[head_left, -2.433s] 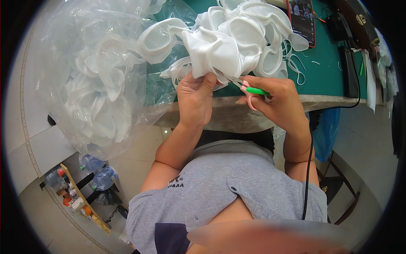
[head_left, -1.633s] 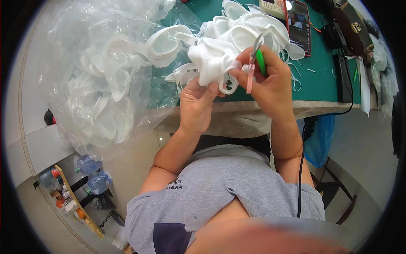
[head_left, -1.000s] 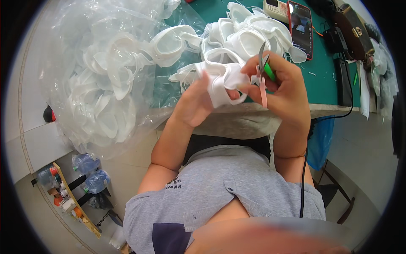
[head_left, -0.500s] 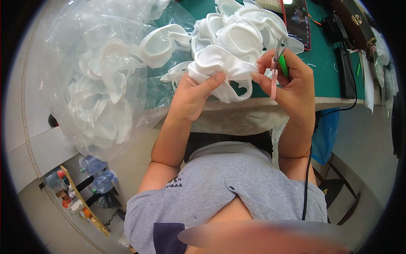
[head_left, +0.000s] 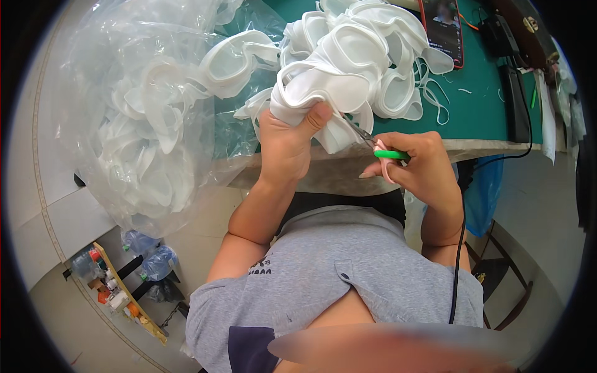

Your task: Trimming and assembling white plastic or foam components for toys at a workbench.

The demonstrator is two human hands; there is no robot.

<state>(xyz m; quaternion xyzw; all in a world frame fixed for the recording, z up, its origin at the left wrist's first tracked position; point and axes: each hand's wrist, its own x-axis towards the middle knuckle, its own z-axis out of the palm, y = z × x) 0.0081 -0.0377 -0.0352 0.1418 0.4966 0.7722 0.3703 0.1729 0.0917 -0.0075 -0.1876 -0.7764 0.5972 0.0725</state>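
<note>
My left hand (head_left: 285, 144) is closed on a white, cup-shaped fabric piece (head_left: 339, 92) with a raised, rounded rim, its thumb pressed on the near edge. To the right, my right hand (head_left: 420, 163) has its fingers in the loops of small scissors (head_left: 390, 154) with green and pink handles. The blades point up and left, their tips at the near edge of the held piece; whether they are parted I cannot tell. Behind the hands lies a heap of similar white pieces (head_left: 398, 93), seemingly joined in a chain by narrow strips.
A large clear plastic bag (head_left: 106, 93) with more white pieces hangs over the left table edge. On the green tabletop (head_left: 463, 121) are thread scraps (head_left: 465, 91), a phone (head_left: 443, 34), and a black power strip (head_left: 515, 105) with a cable. A blue bag (head_left: 484, 196) hangs below the right edge.
My right hand has left the piece's right edge and come down nearer me. The scissors have swung from upright to pointing left at the piece. My left hand keeps its hold, with the piece turned slightly.
</note>
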